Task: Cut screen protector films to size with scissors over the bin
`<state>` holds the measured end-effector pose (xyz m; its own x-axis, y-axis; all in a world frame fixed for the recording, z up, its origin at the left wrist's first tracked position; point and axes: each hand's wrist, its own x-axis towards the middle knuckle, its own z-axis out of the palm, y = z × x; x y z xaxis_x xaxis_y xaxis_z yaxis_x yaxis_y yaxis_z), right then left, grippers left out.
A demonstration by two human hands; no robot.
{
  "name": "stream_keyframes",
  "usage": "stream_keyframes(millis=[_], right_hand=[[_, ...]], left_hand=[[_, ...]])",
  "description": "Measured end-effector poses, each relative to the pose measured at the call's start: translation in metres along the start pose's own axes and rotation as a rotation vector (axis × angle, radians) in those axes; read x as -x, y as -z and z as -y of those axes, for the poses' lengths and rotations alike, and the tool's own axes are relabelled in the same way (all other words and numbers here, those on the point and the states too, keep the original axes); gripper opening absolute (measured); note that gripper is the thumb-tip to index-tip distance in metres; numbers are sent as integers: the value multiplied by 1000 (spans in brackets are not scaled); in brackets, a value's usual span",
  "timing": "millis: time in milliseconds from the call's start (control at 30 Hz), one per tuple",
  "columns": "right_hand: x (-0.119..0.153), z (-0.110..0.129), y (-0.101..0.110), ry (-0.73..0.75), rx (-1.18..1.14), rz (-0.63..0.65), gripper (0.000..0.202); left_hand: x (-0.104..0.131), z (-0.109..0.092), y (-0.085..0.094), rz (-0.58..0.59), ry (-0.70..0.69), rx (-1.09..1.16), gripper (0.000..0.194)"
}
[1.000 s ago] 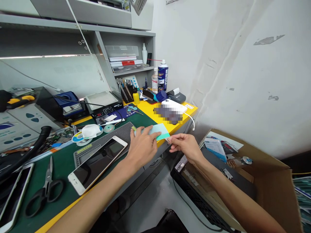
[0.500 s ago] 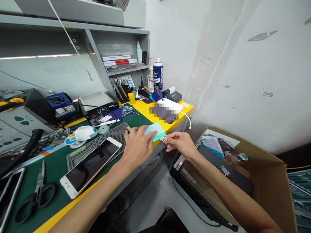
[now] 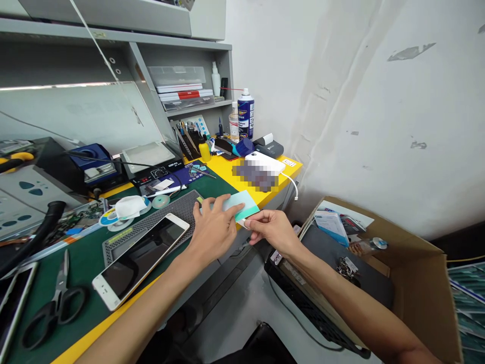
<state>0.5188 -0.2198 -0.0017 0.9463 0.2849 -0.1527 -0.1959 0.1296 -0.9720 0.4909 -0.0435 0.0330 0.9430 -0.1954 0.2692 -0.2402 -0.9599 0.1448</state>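
My left hand is spread out, its fingertips pressing on a flat pale-blue sheet with a green strip along one end, like a protective film. Just off the sheet's near edge, my right hand is closed in a pinch on a small white tab. Whether the tab is joined to the sheet cannot be seen. A white phone with a dark screen lies left of my left hand, partly over a grey perforated plate.
Black-handled scissors lie on the green mat at the left. A blurred-out object and a white device with a cable rest on the yellow tabletop, near a spray can. A cardboard box stands at right, below the desk.
My right hand has moved a little left and down along the sheet's edge, still pinching. My left hand stays pressed on the sheet.
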Motion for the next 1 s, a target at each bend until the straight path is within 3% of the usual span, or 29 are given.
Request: stream_keyframes(millis=[300, 400, 533, 767, 1000], right_hand=[[4, -2, -25, -33, 1, 16, 23], [1, -2, -23, -46, 7, 28, 21], [-3, 3, -15, -73, 30, 68, 19], [-8, 18, 4, -84, 108, 168, 21], [-4, 12, 7, -74, 129, 212, 27]], left_hand=[[0, 6, 2, 39, 23, 77, 46], [-5, 15, 16, 169, -13, 106, 44], [-14, 30, 36, 310, -175, 90, 42], [-18, 30, 35, 253, -264, -2, 46], [-20, 36, 33, 255, -362, -40, 49]])
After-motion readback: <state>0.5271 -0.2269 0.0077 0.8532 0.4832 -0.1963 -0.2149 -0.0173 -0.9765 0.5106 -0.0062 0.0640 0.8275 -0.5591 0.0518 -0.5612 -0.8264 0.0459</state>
